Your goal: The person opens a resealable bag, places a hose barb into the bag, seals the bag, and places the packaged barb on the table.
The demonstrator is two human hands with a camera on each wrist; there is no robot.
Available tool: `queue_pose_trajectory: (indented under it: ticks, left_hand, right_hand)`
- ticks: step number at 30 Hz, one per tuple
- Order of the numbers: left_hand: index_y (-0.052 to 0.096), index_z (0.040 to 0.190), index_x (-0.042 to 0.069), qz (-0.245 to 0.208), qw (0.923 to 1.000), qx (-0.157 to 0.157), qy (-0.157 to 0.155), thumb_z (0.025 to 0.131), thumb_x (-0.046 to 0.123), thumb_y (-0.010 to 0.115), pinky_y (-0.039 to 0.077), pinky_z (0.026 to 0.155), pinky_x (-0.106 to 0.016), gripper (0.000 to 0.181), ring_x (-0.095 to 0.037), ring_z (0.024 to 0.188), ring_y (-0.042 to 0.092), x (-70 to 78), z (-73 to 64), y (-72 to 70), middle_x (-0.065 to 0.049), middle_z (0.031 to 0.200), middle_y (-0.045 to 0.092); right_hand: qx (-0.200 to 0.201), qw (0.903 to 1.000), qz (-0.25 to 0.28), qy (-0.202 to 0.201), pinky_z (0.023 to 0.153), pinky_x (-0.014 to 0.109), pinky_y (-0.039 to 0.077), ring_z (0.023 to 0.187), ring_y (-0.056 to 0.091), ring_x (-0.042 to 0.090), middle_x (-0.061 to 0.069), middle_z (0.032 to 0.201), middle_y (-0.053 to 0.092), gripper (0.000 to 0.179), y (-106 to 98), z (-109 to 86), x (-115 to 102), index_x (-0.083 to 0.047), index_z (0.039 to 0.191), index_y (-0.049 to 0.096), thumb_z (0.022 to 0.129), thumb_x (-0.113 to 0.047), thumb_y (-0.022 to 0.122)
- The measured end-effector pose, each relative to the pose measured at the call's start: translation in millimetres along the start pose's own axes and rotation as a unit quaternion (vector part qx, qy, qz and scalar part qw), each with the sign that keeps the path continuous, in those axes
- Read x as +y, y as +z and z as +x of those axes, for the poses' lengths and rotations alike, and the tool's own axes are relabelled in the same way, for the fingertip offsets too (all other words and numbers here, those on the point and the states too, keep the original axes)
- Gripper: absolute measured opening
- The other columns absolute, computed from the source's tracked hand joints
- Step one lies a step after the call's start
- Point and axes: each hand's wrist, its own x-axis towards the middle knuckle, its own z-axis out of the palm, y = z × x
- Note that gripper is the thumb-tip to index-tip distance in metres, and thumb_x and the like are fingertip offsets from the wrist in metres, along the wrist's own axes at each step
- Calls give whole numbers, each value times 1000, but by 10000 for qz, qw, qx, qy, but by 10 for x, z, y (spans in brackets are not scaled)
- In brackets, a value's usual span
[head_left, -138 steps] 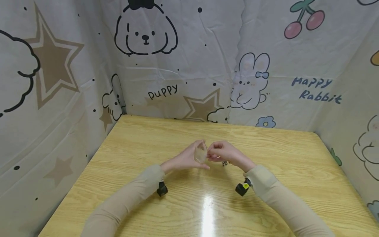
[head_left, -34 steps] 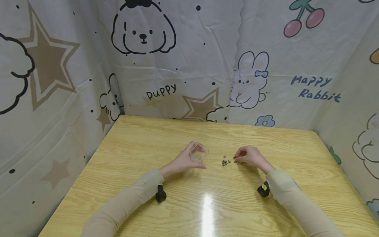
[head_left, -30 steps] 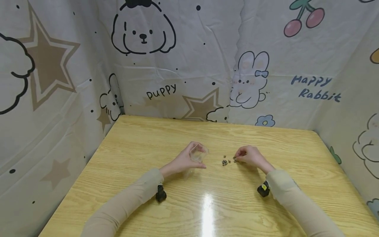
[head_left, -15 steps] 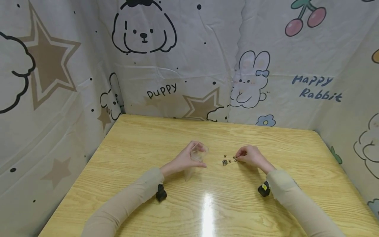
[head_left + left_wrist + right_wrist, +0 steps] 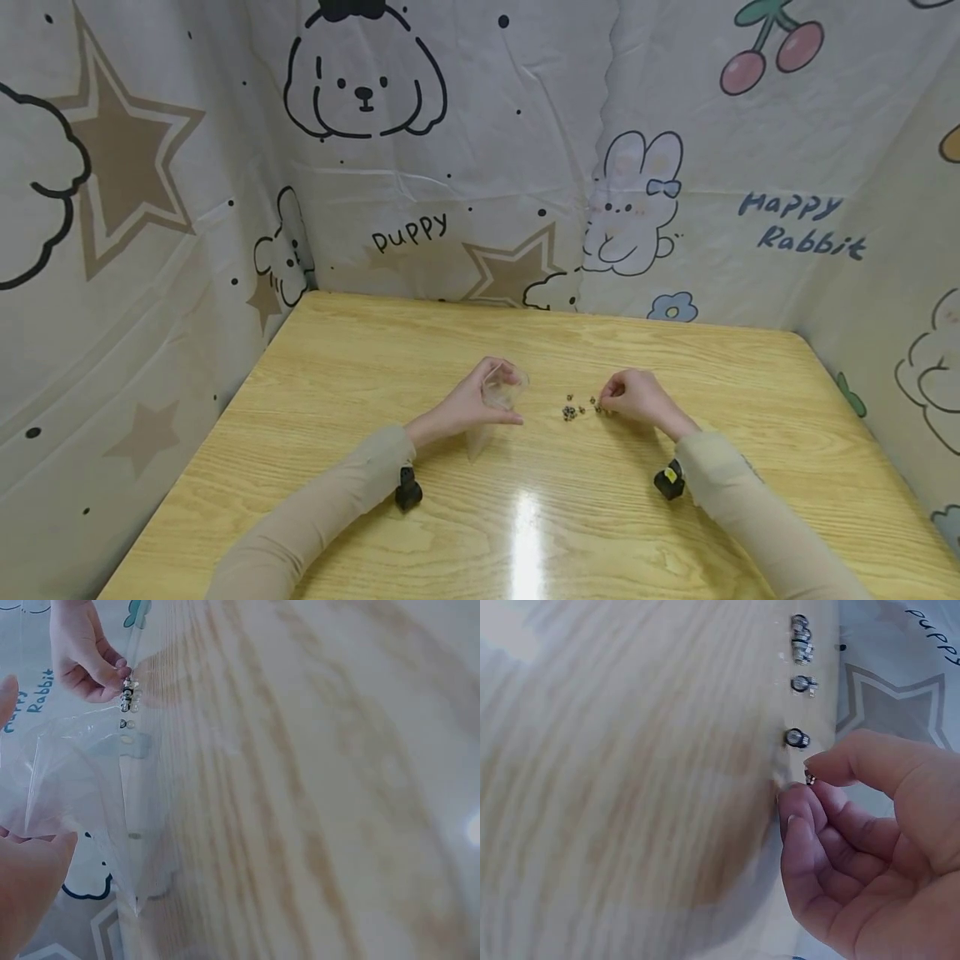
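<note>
In the head view my left hand (image 5: pixel 467 407) holds a clear plastic bag (image 5: pixel 502 392), its mouth spread between thumb and fingers. The bag's lower part (image 5: pixel 142 847) hangs down above the table in the left wrist view. To the right, my right hand (image 5: pixel 639 395) is low over the table beside a small cluster of shiny metal pieces (image 5: pixel 569 413). Close up in the right wrist view, these small pieces (image 5: pixel 801 649) show dark rings; their exact kind is unclear. One tiny metal piece (image 5: pixel 810 777) sits between my right thumb and fingertips, partly hidden.
A wood-grain table (image 5: pixel 360 350) lies under both hands. Printed cloth (image 5: pixel 480 167) rises behind it and along both sides. Small black wrist cameras are strapped at the left cuff (image 5: pixel 408 490) and right cuff (image 5: pixel 669 480).
Several seconds ago my right hand was at the bag's mouth; it has since moved right, to the metal pieces. Over the last second it shifts only slightly. My left hand keeps the bag nearly still.
</note>
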Motion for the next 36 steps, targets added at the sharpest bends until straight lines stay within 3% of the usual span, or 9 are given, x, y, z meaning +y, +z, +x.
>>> queue_pose_trajectory:
  ticks: [8, 16, 27, 36]
  left_hand:
    - [42, 133, 12, 19, 10000, -3, 14, 80, 12, 83, 39, 113, -53, 67, -29, 136, 46, 12, -8, 0, -13, 137, 55]
    - [42, 133, 11, -17, 10000, -35, 41, 80, 12, 83, 40, 112, -52, 68, -29, 135, 46, 25, -2, 3, -14, 136, 55]
    - [41, 133, 9, -177, 9998, -73, -63, 81, 11, 82, 40, 113, -51, 66, -29, 137, 45, 42, 21, 12, -13, 136, 55]
    - [40, 133, 14, -74, 9998, -77, -183, 81, 15, 83, 33, 117, -56, 67, -30, 143, 38, 48, 13, 7, -7, 144, 49]
  right_hand:
    - [349, 9985, 146, -408, 66, 24, 47, 69, 57, 11, 6, 79, 70, 6, -137, 16, -133, -5, 84, 70, 83, -9, 65]
    - [341, 9934, 548, -943, 69, 21, 53, 76, 61, 11, 5, 85, 71, 5, -238, 2, -607, -8, 89, 70, 86, -12, 68]
    - [212, 9802, 916, -1742, 68, 19, 55, 76, 64, 9, 6, 85, 72, 3, -137, 26, -1202, -7, 90, 71, 87, -8, 70]
    - [103, 9745, 822, -2084, 62, 17, 55, 69, 64, 9, 6, 83, 74, 5, -36, 65, -1354, -7, 89, 72, 86, -9, 75]
